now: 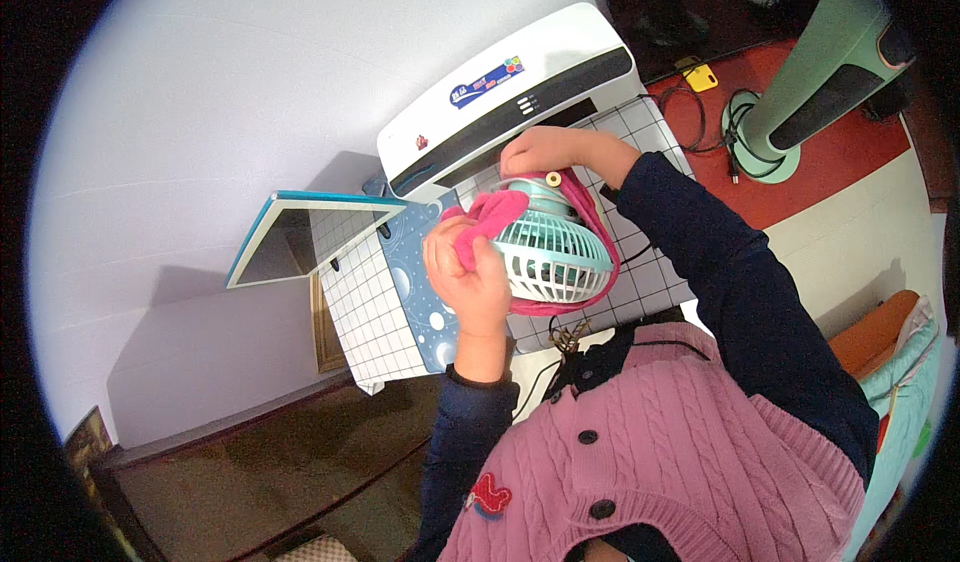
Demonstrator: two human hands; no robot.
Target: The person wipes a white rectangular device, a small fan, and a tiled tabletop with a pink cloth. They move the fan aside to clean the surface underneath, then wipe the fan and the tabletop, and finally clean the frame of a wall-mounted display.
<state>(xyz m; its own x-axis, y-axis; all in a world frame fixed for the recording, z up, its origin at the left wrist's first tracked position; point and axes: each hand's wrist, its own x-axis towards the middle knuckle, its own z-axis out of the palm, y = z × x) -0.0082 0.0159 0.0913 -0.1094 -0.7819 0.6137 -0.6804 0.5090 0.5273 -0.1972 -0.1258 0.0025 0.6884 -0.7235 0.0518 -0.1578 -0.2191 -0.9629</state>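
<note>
A small mint-green and white fan (559, 254) with a round slatted cage lies tilted in front of me above the table. Bright pink cloth (491, 217) wraps around its rim and part of its base, and a pale yellow button-like piece sits on the cloth. On the near left side, my left hand (465, 277) clutches a bunched fold of this cloth beside the cage. My right hand (544, 151) is curled over the cloth's far edge by the fan's base; its fingertips are hidden.
Behind the fan stands a white and black appliance (510, 96), perhaps a printer. A blue-framed tablet-like panel (322, 235) leans at the left on a grid-patterned tablecloth (367, 307) with a blue planet-print mat (420, 284). A green stand-like appliance (810, 89) with a cord rests on a red surface (855, 149).
</note>
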